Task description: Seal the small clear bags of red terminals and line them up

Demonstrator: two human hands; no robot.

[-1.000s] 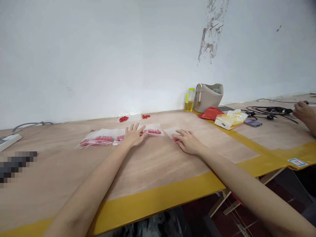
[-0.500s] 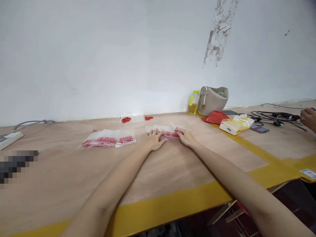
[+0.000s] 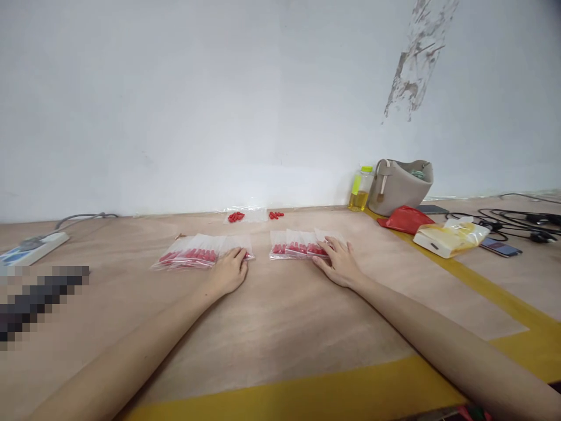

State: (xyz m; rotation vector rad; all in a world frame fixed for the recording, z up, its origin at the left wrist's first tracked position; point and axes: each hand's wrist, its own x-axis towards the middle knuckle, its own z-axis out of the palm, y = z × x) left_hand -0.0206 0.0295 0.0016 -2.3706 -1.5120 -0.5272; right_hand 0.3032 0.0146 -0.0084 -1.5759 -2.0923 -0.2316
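Note:
Small clear plastic bags of red pieces lie in two overlapping rows. My left hand (image 3: 228, 272) rests on the right end of the left row (image 3: 193, 254), its fingers lying over the last bag and hiding part of its red contents. Spread over the right end of the other row (image 3: 296, 247) is my right hand (image 3: 340, 262), fingers flat on the bag there. Both hands look open, with nothing gripped. Behind the rows, loose red pieces (image 3: 236, 217) lie on a clear plastic sheet, beside a smaller red heap (image 3: 276, 216).
At the back right stand a bottle of yellow liquid (image 3: 360, 190) and a grey bag (image 3: 401, 187). Near them are a red pouch (image 3: 405, 220), a white-and-yellow packet (image 3: 449, 238), a phone (image 3: 502, 247) and black cables (image 3: 521, 217). A power strip (image 3: 37, 248) lies left.
My left hand has moved left from the right row onto the left row. My right hand now lies flatter on its row, whose bags show more fully. The view has shifted left.

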